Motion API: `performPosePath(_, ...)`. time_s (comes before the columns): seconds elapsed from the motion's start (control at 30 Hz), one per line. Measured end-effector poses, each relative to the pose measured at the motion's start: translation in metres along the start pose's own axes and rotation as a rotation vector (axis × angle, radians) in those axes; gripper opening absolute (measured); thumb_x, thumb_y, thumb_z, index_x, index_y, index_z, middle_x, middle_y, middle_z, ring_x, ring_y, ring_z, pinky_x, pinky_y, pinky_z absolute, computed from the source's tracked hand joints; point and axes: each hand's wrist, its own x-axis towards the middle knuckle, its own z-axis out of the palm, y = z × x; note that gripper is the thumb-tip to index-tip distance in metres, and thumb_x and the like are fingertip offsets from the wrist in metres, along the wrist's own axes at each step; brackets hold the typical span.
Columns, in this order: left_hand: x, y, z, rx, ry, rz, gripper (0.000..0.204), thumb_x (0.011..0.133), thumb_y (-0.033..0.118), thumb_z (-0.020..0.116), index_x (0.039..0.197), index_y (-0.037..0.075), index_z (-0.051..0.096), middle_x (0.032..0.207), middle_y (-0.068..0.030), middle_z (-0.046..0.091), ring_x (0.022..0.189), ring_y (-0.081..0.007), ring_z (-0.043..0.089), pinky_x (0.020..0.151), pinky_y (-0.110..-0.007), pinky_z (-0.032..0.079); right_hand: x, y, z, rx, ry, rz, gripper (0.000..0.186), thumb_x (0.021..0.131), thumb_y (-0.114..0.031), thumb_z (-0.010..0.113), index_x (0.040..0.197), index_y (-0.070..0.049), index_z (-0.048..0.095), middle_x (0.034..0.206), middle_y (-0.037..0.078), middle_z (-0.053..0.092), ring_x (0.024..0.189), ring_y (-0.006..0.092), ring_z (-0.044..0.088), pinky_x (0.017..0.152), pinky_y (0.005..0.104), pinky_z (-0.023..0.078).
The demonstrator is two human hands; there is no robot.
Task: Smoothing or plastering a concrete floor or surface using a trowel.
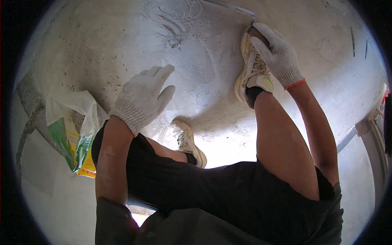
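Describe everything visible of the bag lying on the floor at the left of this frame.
The bag is a crumpled sack of thin, glossy plastic, whitish and translucent at its open top, with green and yellow printed panels lower down. It slumps on the dusty grey concrete floor, mouth toward the upper left. Nothing touches it; the gloved left hand hovers to its right, apart from it. Its contents cannot be made out.

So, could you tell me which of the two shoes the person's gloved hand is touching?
The right hand rests on the far shoe; the near shoe lies untouched below the left hand.
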Motion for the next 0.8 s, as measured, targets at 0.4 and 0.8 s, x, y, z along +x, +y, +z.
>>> performPosePath(0.4,0.005,0.008,-0.004,-0.003,-0.065,-0.034,0.046,0.097,0.031,0.057,0.135,0.006,0.051,0.127,-0.0173,0.059,0.114,-0.0348,0.059,0.097,-0.043,0.049,0.006,0.002,0.001,-0.098,0.006,-0.009,0.036,0.096,-0.035,0.060,0.124,-0.014,0.061,0.113,0.009,0.067,0.098,0.0338,0.066,0.082,0.0411,0.054)
performPosePath(0.8,0.002,0.007,-0.004,0.007,-0.050,-0.038,0.046,0.097,0.031,0.057,0.136,0.006,0.050,0.126,-0.0178,0.060,0.114,-0.0351,0.060,0.098,-0.044,0.048,-0.019,-0.003,-0.017,-0.023,-0.102,0.080,0.034,0.095,-0.031,0.061,0.123,-0.013,0.061,0.108,0.014,0.068,0.097,0.0344,0.066,0.080,0.0410,0.055)
